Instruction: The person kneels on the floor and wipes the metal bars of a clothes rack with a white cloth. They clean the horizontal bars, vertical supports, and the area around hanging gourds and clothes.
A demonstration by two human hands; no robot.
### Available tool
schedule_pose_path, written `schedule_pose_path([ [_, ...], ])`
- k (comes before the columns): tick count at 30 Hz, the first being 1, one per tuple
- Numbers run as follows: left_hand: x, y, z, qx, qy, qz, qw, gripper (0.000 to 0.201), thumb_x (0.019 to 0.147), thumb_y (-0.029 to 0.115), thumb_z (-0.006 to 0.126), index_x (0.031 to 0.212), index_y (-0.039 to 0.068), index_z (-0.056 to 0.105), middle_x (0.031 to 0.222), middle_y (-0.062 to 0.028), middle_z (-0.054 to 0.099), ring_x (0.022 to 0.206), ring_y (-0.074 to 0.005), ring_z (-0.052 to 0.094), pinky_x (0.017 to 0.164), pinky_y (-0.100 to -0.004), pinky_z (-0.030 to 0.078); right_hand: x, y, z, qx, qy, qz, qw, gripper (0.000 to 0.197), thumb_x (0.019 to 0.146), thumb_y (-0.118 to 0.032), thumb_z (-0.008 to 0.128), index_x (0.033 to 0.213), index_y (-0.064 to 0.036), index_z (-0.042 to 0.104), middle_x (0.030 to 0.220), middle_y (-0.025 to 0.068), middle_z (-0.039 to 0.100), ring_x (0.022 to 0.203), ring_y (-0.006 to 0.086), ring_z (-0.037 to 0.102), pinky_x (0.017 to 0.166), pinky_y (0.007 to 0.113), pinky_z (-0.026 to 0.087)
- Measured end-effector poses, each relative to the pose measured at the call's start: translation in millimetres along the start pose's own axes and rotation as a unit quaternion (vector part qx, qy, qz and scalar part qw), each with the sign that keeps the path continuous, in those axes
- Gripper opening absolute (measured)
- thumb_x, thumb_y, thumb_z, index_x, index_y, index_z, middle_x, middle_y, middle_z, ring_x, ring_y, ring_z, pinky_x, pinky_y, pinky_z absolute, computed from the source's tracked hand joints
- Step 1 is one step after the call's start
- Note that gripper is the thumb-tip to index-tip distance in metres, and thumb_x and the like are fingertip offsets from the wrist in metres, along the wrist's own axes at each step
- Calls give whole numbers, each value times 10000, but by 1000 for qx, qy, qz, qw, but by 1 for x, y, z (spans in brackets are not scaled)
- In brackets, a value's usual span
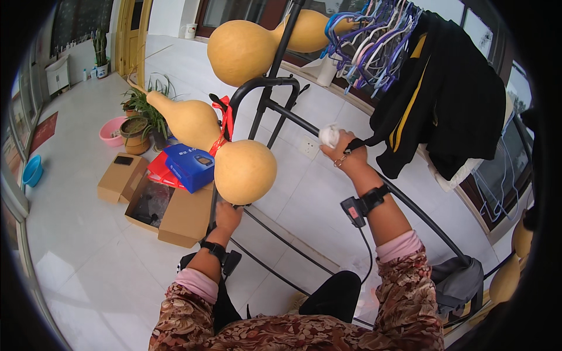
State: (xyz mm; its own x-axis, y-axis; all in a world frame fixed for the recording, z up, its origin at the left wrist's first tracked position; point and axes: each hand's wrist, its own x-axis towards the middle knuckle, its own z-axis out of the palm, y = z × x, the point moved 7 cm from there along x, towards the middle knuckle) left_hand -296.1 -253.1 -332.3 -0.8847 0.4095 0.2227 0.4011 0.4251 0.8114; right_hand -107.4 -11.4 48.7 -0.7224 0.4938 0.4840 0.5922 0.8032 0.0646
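My right hand point(352, 153) is closed on a wad of white cloth or tissue point(331, 136), pressed against the long upper bar point(298, 121) of a black metal clothes rack. Lower and to the left, my left hand point(228, 216) is closed round the rack's frame, just beneath a large tan gourd point(245, 173); its fingertips are partly hidden. That gourd hangs at the rack's end, tied at its waist with a red ribbon point(226, 120). Behind the frame, a second gourd point(242, 53) lies on its side near the window.
Many plastic hangers point(374, 52) and black clothes point(451, 99) hang at the upper right. On the floor at left are an open cardboard box point(186, 217), a blue box point(190, 167), a smaller carton point(120, 181) with a phone, potted plants point(136, 131) and a blue basin point(33, 171).
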Motion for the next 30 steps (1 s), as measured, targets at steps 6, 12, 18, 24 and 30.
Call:
schedule_pose_path([
  [6,61,-16,-38,6,104,34,994,454,837,259,789,1167,-25,662,1150,-224,671,1101,-427,634,934,-477,524,58,-99,15,9,14,-37,999,581,792,-499,785,1148,-56,666,1109,172,686,1009,359,698,853,451,583],
  [12,77,-28,-30,-347,98,-1,933,442,856,277,797,1185,10,674,1184,-194,700,1095,-359,681,892,-419,545,103,-151,24,63,-42,-32,997,492,809,-433,761,1119,-57,696,1085,162,729,991,330,728,846,436,593],
  [18,90,-61,-6,-332,74,32,940,555,862,315,801,1317,60,611,1279,-143,689,1143,-308,674,910,-400,551,90,-137,23,55,-8,-50,997,429,812,-399,758,1040,-38,707,1006,164,744,911,339,738,789,446,598],
  [24,96,-44,-18,-150,93,75,981,608,853,322,809,1359,76,578,1286,-125,683,1170,-298,666,932,-417,548,43,-86,14,19,71,-54,996,370,773,-346,790,970,-48,690,923,154,708,846,353,713,747,466,579],
  [30,80,-13,-36,-94,81,-16,992,625,858,311,807,1385,77,566,1323,-131,669,1201,-287,654,947,-413,538,-71,52,-31,94,197,-87,972,466,762,-289,815,1111,-21,663,959,179,658,907,429,653,828,477,548],
])
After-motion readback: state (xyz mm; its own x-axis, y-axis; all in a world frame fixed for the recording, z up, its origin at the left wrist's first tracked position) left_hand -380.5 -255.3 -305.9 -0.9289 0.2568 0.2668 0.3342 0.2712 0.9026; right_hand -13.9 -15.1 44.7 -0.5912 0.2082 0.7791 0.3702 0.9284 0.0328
